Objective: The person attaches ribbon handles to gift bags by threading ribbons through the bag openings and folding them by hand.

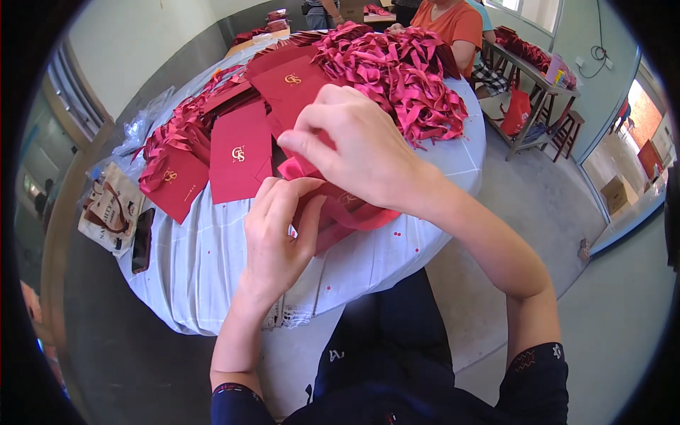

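A dark red paper gift bag lies at the near edge of the table in front of me. Its pink-red ribbon curves in a loop across the near side, and another bit of ribbon rises between my hands. Thumb and fingers of my left hand are closed in a pinch on the bag's upper edge. Just above and to the right, my right hand is curled over the bag with its thumb pointing left. Whatever its fingertips grip is hidden behind the hand.
Flat red bags with gold emblems overlap beyond my left hand. A heap of ribbons covers the far right of the white-clothed round table. A phone and cloth pouch lie left. A person in orange sits opposite.
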Demonstrator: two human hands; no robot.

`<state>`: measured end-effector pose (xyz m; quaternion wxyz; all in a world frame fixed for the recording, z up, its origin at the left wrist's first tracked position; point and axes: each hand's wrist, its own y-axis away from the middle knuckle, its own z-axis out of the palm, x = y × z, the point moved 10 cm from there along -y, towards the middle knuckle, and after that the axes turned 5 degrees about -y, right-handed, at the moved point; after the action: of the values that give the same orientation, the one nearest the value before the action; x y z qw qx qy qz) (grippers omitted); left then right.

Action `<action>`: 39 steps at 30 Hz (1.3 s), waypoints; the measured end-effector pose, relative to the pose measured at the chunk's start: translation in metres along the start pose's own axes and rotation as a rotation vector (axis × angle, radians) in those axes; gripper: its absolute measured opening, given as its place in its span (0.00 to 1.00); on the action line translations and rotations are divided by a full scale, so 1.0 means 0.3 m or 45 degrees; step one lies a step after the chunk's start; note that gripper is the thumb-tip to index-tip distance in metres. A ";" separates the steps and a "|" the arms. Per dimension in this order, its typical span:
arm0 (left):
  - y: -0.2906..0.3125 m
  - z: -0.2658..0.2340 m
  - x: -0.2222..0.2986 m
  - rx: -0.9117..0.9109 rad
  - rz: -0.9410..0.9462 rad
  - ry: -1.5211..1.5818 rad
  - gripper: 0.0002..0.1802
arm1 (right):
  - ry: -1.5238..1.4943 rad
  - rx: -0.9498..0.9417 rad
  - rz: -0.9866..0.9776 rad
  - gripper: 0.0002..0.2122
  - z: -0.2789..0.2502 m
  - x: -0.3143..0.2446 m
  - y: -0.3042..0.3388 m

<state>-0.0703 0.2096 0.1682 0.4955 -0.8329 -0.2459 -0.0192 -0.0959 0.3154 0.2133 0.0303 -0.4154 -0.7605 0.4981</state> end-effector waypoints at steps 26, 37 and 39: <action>0.005 -0.008 -0.044 0.061 -0.086 -0.036 0.10 | -0.016 -0.007 0.166 0.10 -0.026 0.024 0.210; -0.032 -0.003 0.034 0.010 0.015 -0.394 0.08 | -0.603 -0.165 0.515 0.04 0.024 0.085 0.466; -0.046 -0.010 0.059 0.008 0.028 -0.487 0.09 | -0.688 -0.219 0.634 0.03 0.008 0.114 0.512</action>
<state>-0.0600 0.2194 0.1860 0.4423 -0.8225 -0.3265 0.1458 -0.0269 0.3607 0.0794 -0.3284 -0.4423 -0.6559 0.5160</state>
